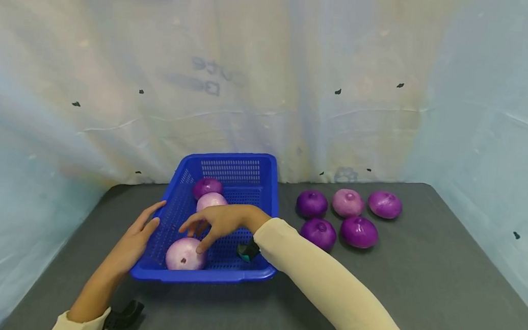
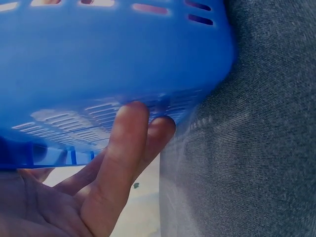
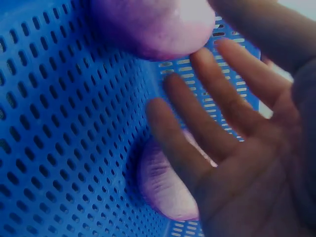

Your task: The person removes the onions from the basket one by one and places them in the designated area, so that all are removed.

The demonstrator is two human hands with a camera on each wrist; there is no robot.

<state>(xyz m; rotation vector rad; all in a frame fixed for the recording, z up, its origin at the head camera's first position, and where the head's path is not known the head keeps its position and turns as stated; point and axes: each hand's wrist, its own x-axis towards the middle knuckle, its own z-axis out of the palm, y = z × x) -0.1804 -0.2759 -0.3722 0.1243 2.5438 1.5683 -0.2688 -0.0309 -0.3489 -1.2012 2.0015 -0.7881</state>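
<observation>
A blue plastic basket (image 1: 203, 279) with slotted sides holds 3 onions along its left side. At the back lies a purple onion (image 1: 207, 187), then a pale pink onion (image 1: 211, 200) partly behind my right hand, and a larger pale onion (image 1: 186, 254) in the front left corner. My right hand (image 1: 223, 222) hovers inside the basket, fingers spread, thumb at the near onion; the right wrist view shows an empty palm between two onions (image 3: 153, 24). My left hand (image 1: 131, 242) rests against the basket's left wall, its fairly straight fingers (image 2: 129, 140) touching the outside.
Right of the basket, several onions sit on the grey cloth table: a dark purple onion (image 1: 312, 204), a pink onion (image 1: 348, 203) and other purple onions (image 1: 359, 232). A pale printed curtain (image 1: 297, 85) hangs behind and at both sides.
</observation>
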